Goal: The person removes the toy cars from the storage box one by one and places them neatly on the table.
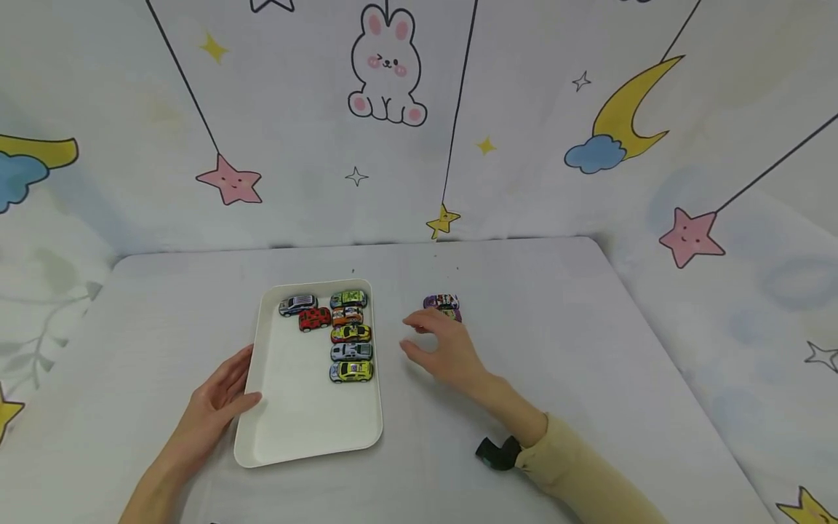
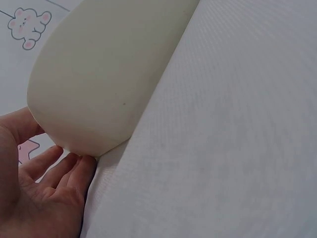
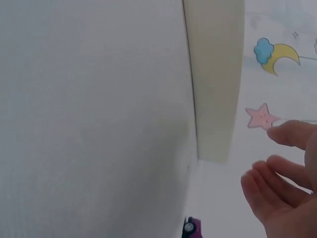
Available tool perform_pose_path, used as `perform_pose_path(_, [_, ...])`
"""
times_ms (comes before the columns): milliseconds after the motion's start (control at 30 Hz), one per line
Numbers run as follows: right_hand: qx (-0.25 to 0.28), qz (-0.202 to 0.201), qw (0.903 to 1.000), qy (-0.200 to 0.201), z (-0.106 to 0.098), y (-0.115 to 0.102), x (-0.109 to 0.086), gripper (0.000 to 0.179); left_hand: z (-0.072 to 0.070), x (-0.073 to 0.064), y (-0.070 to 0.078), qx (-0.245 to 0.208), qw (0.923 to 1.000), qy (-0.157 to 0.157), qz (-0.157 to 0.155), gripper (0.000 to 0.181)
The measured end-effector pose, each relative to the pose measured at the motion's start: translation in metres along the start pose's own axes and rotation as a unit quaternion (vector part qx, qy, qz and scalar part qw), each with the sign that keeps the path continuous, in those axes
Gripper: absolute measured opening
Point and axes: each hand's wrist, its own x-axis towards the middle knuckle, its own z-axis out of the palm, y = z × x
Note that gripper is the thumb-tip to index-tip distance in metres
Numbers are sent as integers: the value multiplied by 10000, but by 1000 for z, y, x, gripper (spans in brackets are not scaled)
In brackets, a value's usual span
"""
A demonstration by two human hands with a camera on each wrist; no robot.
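Gripping the white tray (image 1: 294, 422) by its left side, the left hand (image 1: 219, 397) has its thumb over the rim and its fingers against the outer wall. The right hand (image 1: 448, 353) hovers with thumb and fingertips apart, nothing between them, near a purple-and-white toy car (image 1: 441, 300) and a second purple toy car (image 1: 452, 315) on the surface (image 1: 556, 349). We count seven more in the tray: a column of five toy cars (image 1: 350, 333) along its right wall, plus a red toy car (image 1: 314, 319) and a silver-blue toy car (image 1: 298, 305) farther left.

We see the main risk at that pair — they lie so close that pinching one could shove the other, and the fingers partly cover the second from the head view. A tug on the tray could also slide the red one into the column.
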Motion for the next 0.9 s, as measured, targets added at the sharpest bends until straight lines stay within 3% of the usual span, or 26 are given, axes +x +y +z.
perform_pose_path(433, [74,-286,9945,-1002,26,-34,7,31,-1,0,2,32,10000,41,54,70])
perform_pose_path(900, [-628,-528,9861,-1442,51,-50,2,31,0,0,-1,75,10000,9,-2,71])
